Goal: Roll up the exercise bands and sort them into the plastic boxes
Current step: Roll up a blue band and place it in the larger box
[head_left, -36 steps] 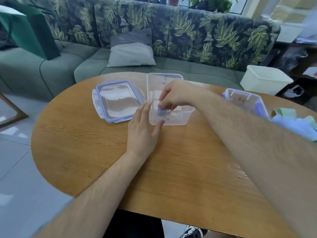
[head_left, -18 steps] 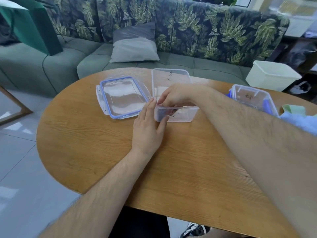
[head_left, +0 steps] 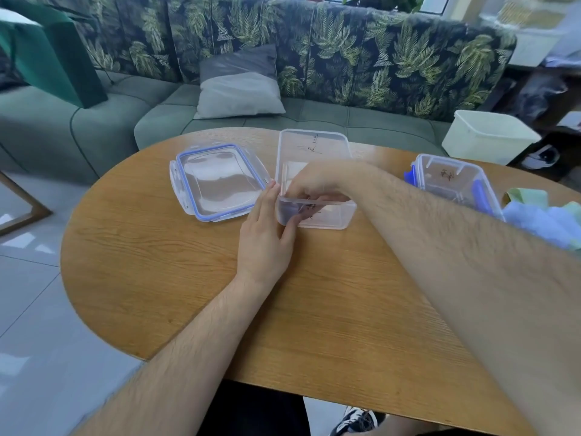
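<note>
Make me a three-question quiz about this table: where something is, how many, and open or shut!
1. Where is the loose lid?
A) left of the middle box
B) on top of it
C) behind it
2. How many clear plastic boxes stand on the table?
A) one
B) two
C) four
3. The middle box is:
A) shut
B) upside down
C) open
Answers: 1 A, the lid lies flat on the table beside it. 2 B, the middle box and the right box. 3 C, nothing covers it and the right hand reaches in.
</note>
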